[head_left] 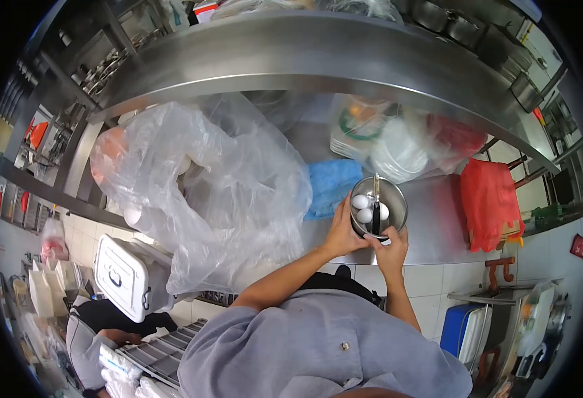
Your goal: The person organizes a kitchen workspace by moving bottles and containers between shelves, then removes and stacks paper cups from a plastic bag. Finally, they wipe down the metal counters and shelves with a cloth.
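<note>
A round steel bowl [403, 199] is held between my two hands over the front of the steel counter [431, 225]. White eggs [364, 215] sit inside it, three of them visible. Across the bowl lies a utensil with a black handle [376, 215] and a metal end; its exact kind I cannot make out. My left hand [344, 232] wraps the bowl's left side. At the near right rim, my right hand [391, 251] grips with its thumb near the edge. A crumpled blue cloth [334, 186] lies just left of the bowl.
A large clear plastic sheet [238, 172] covers the counter's left part. Bagged white containers [397, 149] stand behind the bowl, and a red bag [487, 202] hangs at right. A steel shelf [305, 56] spans overhead. Another person [99, 345] is at lower left, beside a white lidded bin [122, 278].
</note>
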`<state>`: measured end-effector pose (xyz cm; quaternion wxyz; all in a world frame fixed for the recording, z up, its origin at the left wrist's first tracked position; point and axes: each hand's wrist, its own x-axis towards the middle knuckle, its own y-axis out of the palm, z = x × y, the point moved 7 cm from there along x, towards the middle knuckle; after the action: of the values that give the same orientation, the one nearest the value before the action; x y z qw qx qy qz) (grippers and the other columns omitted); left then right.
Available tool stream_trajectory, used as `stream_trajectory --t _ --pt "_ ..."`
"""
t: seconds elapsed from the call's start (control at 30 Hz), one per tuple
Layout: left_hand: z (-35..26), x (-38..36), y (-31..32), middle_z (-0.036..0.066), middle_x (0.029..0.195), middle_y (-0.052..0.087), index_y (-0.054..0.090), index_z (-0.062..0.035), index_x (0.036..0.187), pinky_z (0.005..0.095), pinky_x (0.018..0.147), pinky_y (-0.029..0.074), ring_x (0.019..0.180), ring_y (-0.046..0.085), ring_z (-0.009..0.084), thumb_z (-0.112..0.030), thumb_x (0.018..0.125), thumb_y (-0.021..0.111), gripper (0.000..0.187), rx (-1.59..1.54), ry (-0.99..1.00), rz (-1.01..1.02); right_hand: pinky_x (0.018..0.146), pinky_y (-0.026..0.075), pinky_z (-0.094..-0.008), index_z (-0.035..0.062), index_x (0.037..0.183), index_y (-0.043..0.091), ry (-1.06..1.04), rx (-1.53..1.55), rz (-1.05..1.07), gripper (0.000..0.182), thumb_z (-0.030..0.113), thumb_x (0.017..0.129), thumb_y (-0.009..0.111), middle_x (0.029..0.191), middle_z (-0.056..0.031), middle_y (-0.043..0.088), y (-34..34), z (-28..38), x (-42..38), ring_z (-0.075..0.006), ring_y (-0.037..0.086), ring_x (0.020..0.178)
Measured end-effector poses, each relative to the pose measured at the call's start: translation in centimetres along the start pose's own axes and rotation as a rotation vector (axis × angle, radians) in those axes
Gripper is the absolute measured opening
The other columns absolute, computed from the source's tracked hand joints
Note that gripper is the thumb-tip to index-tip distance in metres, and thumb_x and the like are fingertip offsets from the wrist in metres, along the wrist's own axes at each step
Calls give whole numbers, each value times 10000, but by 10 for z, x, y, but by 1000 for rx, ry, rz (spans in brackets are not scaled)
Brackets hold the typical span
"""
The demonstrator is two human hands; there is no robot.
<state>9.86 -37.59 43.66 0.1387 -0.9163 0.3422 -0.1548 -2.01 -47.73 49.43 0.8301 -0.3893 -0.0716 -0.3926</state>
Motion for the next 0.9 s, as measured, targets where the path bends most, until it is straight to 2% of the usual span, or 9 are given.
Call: stream_trajectory --t 0.23,0.27,0.37,0.43,0.47,0.53,0.57,0.77,0.9 --pt "28 -22 11 272 1404 363 217 31 1469 476 1100 300 1314 359 426 -377 484 914 1273 -225 77 -189 630 456 -395 16 722 549 -41 6 19 381 184 620 875 789 -145 595 -19 6 -2 -332 585 712" --pt "27 -23 11 276 1391 377 226 30 1467 471 1089 319 1294 381 433 -383 487 918 1268 -157 77 -195 612 452 -391 21 723 557 -61 28 -7 386 201 618 883 702 -125 580 -27 10 4 -320 577 661" --pt "10 -24 0 278 1361 405 359 -5 1412 468 1050 368 1247 428 456 -401 514 918 1130 22 -3 -182 609 445 -334 17 754 575 -126 57 29 361 167 633 880 713 -94 578 -68 31 28 -227 569 666" --pt "-15 -31 -5 263 1355 413 582 -45 1163 464 981 437 1234 448 445 -324 540 922 762 205 148 -198 607 429 -303 20 748 578 -121 167 93 368 162 614 891 731 -71 578 -94 33 48 -175 552 666" --pt "-11 -35 -5 263 1355 413 582 -45 1163 464 981 437 1234 448 445 -324 540 922 762 202 152 -183 596 416 -292 24 728 579 -128 274 112 378 169 596 903 736 -66 579 -110 37 61 -161 541 659" --pt "-1 -39 -7 246 1362 414 624 -48 864 443 911 491 1202 491 414 -229 542 924 476 107 153 -186 617 408 -265 24 744 575 -252 319 147 374 139 596 899 754 -28 578 -146 64 86 -118 528 686" --pt "-17 -42 -16 238 1370 418 594 -41 743 414 859 520 1168 524 394 -150 542 917 396 178 164 -210 632 410 -255 24 755 568 -276 335 169 370 121 598 889 766 -20 579 -161 79 96 -108 528 699" --pt "-132 -76 -121 240 1330 464 625 -42 756 417 854 510 1146 547 358 -152 543 913 374 189 319 -284 594 396 -213 39 811 541 -466 481 253 296 119 683 796 717 0 571 -203 140 163 -68 543 668" --pt "-206 -83 -208 226 1289 495 618 -51 759 342 795 507 1089 572 303 -144 522 913 390 207 488 -437 618 394 -225 -3 855 581 -677 394 254 315 291 835 694 775 -18 543 -190 162 228 -90 520 711"
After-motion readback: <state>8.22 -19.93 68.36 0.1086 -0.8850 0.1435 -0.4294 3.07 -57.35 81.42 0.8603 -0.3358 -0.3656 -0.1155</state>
